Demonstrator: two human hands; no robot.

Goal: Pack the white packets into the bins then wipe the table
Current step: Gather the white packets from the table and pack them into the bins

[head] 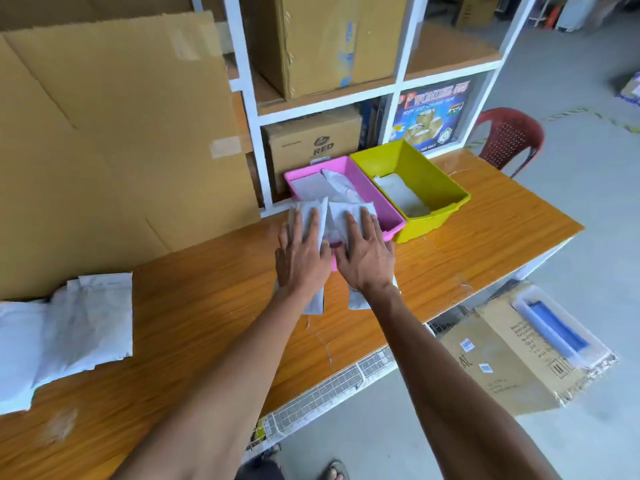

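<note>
Two white packets are carried side by side at the near end of the pink bin, their lower ends hanging over the table. The left hand lies flat, fingers extended, over the left packet; the right hand lies likewise over the right packet. How either hand grips underneath is not visible. Both arms are extended forward. The pink bin already contains several packets. The adjacent yellow-green bin, touching it, contains one flat packet. A stack of packets lies on the table, well left.
</note>
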